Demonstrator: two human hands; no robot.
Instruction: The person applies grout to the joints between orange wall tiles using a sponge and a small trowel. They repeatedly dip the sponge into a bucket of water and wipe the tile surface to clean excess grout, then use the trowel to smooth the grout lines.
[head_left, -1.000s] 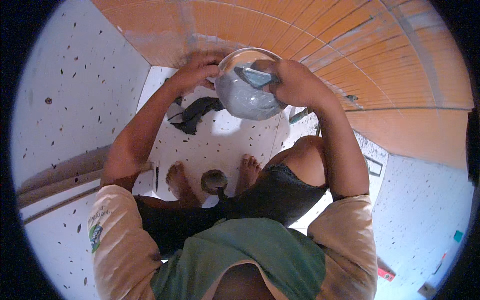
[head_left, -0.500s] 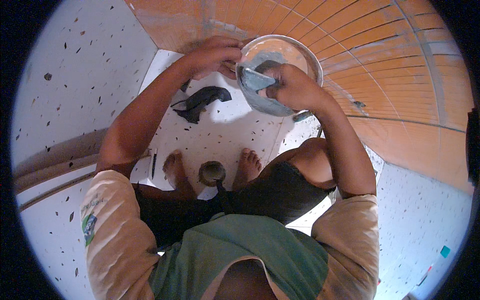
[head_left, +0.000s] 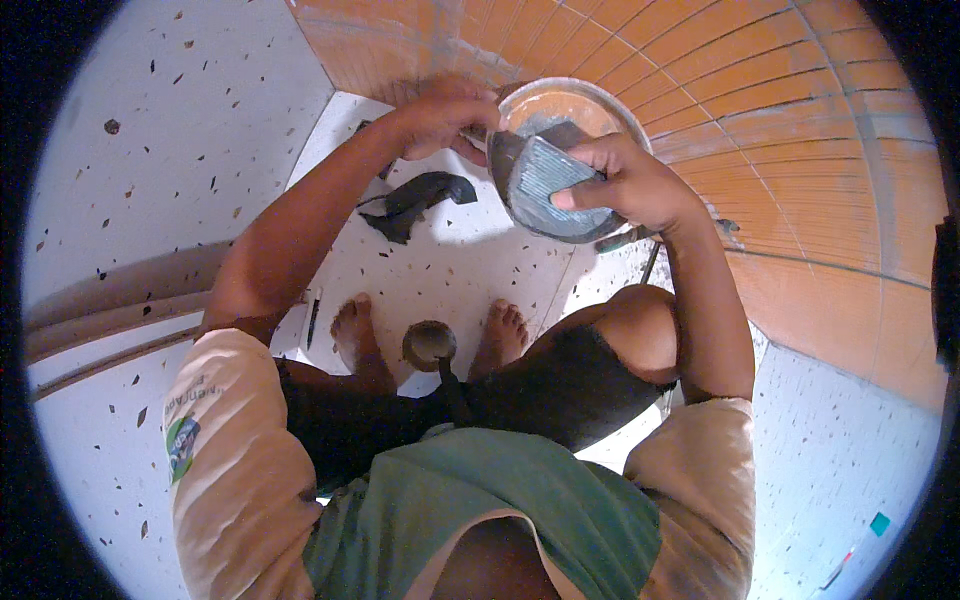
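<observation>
A round bowl (head_left: 577,101) with wet grey paste and an orange-tinted inner wall is tilted in front of me, beside the orange wall. My left hand (head_left: 447,122) is closed at its left rim; the fingertips are partly hidden there. Over the bowl, my right hand (head_left: 640,185) grips a flat grey piece with a ribbed face (head_left: 548,178). My thumb lies across the ribs, and the other fingers are mostly behind the piece. Grey paste shows around and below it in the bowl.
A crumpled black cloth (head_left: 425,198) lies on the speckled white floor (head_left: 480,262). Between my bare feet is a round, hollow, grey-brown thing (head_left: 430,344). The orange grooved wall (head_left: 790,150) rises at the right, a speckled white wall (head_left: 160,130) at the left.
My right hand has turned the grey piece, so its ribbed face now shows, and the thumb has come over it. In the picture, the bowl sits slightly further right and lower.
</observation>
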